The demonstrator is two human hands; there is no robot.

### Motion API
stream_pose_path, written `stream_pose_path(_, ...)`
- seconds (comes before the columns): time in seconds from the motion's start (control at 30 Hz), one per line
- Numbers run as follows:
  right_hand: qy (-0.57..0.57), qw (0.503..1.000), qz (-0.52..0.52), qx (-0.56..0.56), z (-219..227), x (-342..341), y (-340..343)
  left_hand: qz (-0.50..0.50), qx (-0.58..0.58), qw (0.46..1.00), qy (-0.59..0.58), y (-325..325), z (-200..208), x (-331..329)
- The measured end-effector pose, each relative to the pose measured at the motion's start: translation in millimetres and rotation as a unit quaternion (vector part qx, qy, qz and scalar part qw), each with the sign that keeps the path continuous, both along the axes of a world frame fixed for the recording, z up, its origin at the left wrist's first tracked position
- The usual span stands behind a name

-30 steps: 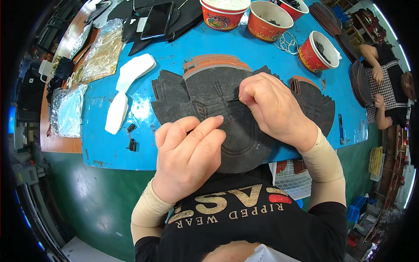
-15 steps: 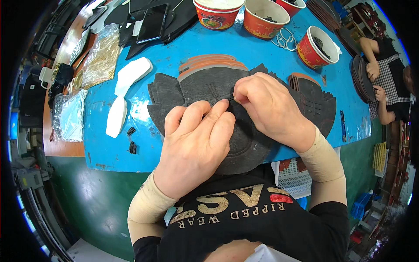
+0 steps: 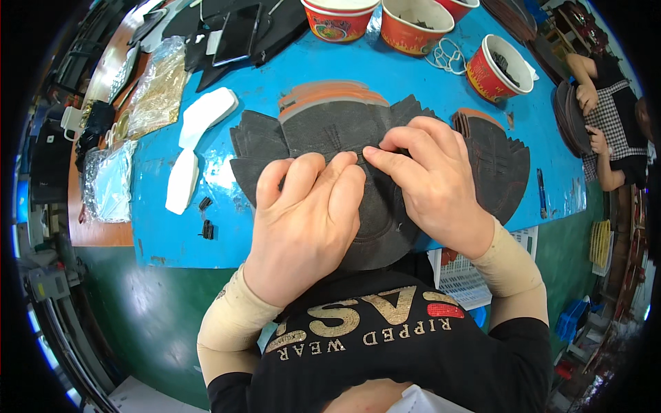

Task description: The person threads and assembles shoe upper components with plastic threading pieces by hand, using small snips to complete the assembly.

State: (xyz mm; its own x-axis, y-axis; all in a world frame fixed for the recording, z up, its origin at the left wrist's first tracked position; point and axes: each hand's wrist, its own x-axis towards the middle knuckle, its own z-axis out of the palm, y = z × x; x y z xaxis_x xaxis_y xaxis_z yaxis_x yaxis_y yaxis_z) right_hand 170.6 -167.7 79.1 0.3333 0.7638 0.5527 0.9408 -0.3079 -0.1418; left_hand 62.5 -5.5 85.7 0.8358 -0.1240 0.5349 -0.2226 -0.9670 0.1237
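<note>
A: Entry. The dark fan-shaped piece (image 3: 323, 134) lies on the blue table (image 3: 413, 72); its near edge overhangs the table's front edge toward your chest. Free table shows left of the piece, up to two white foam pads (image 3: 196, 138). Two small black clips (image 3: 206, 217) lie just left of the piece's lower corner.

B: Behind the piece?

A: Orange-edged pieces (image 3: 323, 93) peek out, touching it. Red paper cups (image 3: 499, 67) stand well beyond. A second dark stack (image 3: 499, 162) lies just right of the piece.

B: Your hands?

A: Your left hand (image 3: 306, 220) lies palm down on the piece, fingers curled, grip nearly closed at its centre fold. Your right hand (image 3: 437, 182) is knuckles up, with forefinger and thumb pinched onto that fold. The fingertips of both hands meet there.
</note>
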Motion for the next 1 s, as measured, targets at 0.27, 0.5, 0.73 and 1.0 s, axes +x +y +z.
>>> stream_pose_path(0.27,0.059,0.985,-0.066,0.145,-4.7,-1.4,-5.1,-0.049,-0.146,0.987,-0.049,9.2,3.1,-10.7)
stream_pose_path(0.5,0.445,0.850,0.161,0.230,9.9,-76.7,-5.0,-0.214,-0.663,0.717,0.021,-11.1,-9.4,-59.6)
stream_pose_path(0.73,0.601,0.749,0.149,0.236,9.2,-89.0,-6.1,-0.201,-0.673,0.712,0.012,-14.5,-12.7,-69.7)
stream_pose_path(1.0,0.377,0.890,0.160,0.202,8.2,-89.4,1.9,-0.178,-0.432,0.880,-0.086,-4.6,-7.8,-66.3)
